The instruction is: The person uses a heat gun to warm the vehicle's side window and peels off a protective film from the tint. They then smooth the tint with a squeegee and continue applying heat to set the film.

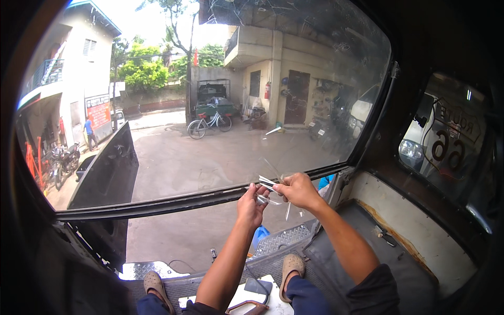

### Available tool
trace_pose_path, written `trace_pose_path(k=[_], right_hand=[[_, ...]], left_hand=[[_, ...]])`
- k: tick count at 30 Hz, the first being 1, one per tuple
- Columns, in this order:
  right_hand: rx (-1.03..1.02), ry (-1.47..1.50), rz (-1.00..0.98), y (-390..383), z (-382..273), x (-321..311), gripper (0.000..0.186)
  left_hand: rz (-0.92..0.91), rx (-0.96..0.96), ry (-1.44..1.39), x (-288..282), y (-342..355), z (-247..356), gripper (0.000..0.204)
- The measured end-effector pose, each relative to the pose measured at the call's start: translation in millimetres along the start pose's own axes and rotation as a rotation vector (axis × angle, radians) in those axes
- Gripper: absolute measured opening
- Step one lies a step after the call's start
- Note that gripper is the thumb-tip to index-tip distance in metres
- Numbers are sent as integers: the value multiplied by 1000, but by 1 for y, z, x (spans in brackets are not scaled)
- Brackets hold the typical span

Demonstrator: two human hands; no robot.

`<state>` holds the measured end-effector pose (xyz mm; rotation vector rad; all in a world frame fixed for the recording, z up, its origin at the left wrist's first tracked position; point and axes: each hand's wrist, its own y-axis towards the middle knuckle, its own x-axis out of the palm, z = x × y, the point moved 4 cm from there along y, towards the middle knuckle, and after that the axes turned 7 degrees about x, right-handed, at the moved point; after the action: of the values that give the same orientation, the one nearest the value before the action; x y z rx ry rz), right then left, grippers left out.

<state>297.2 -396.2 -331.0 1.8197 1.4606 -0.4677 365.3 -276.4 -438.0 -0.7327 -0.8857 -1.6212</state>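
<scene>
Clear, plastic-looking strips (267, 181) before the windshield's lower rail (157, 206) look light, springy, slippery: best pinched near their ends. The right hand (298, 190) grasps them; the left hand (251, 206) curls alongside, its grip unclear.

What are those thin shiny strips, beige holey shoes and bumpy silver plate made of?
Thin, glossy, pale strips: probably plastic film, glinting and partly see-through.
Beige, holey clogs: maybe matte foam or rubber; they look moulded.
Silver, bumpy plate: likely metal, shiny with raised treads.
</scene>
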Motion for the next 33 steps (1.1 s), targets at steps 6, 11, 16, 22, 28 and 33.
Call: trace_pose_path(k=[6, 11, 16, 22, 28, 33], right_hand=[[-15, -7, -3, -2, 8, -5, 29], [10, -57, -17, -6, 15, -10, 30], [40, -64, -60, -4, 22, -11, 31], [2, -98, -74, -11, 17, -11, 31], [32, -153, -37, -22, 2, -13, 28], [185, -345, -115, -11, -6, -14, 41]], left_hand=[[38, 64, 20, 1, -2, -14, 17], [23, 73, -45, 5, -7, -26, 15], [20, 74, -86, 5, -9, -34, 16], [4, 68, -152, 0, -11, -36, 18], [-78, -36, -236, -2, -20, -38, 18], [-110, -123, -300, -2, -21, -42, 16]])
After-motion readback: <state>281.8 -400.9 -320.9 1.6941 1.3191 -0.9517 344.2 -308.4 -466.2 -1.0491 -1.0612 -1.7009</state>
